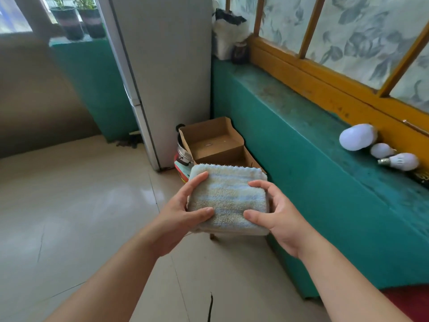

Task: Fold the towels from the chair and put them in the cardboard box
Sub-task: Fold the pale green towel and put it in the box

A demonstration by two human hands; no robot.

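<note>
Both hands, left and right, grip the folded pale-blue striped terry towel above the open brown cardboard box.

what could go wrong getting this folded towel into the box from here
The folded towel is gripped only at its ends by the left hand and right hand, so the layers could sag open. The cardboard box sits tight between fridge and green ledge, so the towel may catch a flap.

Gripping fluffy, looped terry-cloth towel; hovering over matt brown cardboard box; gleaming glossy floor tiles; showing rough painted ledge, varnished wooden frame.
</note>
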